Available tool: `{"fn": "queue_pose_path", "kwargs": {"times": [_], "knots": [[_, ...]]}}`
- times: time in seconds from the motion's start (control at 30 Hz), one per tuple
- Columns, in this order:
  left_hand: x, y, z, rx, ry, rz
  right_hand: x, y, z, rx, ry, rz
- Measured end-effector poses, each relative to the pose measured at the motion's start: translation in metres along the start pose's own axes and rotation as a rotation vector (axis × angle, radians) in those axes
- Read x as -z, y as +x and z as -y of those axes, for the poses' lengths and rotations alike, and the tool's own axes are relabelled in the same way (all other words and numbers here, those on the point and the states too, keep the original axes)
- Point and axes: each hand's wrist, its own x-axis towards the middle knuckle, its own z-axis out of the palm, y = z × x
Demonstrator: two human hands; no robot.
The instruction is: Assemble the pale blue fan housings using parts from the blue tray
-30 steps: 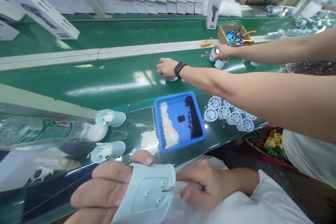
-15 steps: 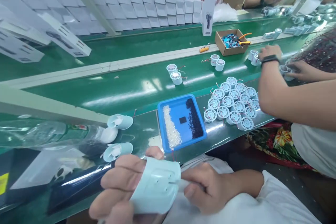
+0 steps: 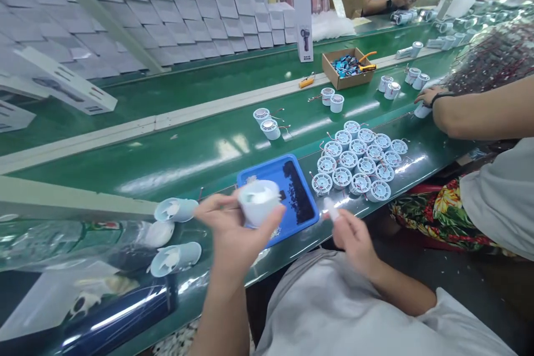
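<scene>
Left hand (image 3: 237, 239): over the near-left part of the tray (image 3: 269, 169), fingers curled round a pale cup (image 3: 259, 208), thumb on its right side and the others on its left. We see the cup's mouth turned upward, something white inside; it hides part of the tray. Whether cup and tray touch, we cannot tell.

Right hand (image 3: 356, 242): just right of the tray's near corner, fingers pinching a short white stick (image 3: 332, 208), tip pointing away from us. Stick blurred.

In the tray we note black bits (image 3: 300, 194) along the right side, and white bits (image 3: 275, 232) partly showing below the cup.

Right of the tray, on the desk (image 3: 434, 147): a close cluster of round units (image 3: 348, 159), spoked faces up, thin wires poking out. Left of the tray: two more cups on their sides, one farther (image 3: 186, 210), one nearer (image 3: 183, 258). Left of those, a clear bottle (image 3: 79, 239).

Beyond the tray we count units in pairs, the closest pair (image 3: 270, 129) nearly straight behind it. Farther back and right of the tray, an open carton (image 3: 348, 75) holds blue pieces and orange-handled pliers (image 3: 367, 67).

Well right of the tray, a co-worker's hand (image 3: 431, 94), dark band at the wrist, is at another pale part; finger detail unclear.
</scene>
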Motion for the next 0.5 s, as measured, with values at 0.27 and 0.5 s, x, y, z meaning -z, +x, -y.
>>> {"fn": "queue_pose_path", "kwargs": {"times": [0.27,0.5], "knots": [[-0.094,-0.026,0.024,-0.623,0.73,0.632,0.034,-0.006,0.019,0.259,0.122,-0.339],[-0.111,-0.026,0.046,-0.71,0.803,0.385,0.038,-0.005,0.011,0.174,0.092,-0.262]]}}
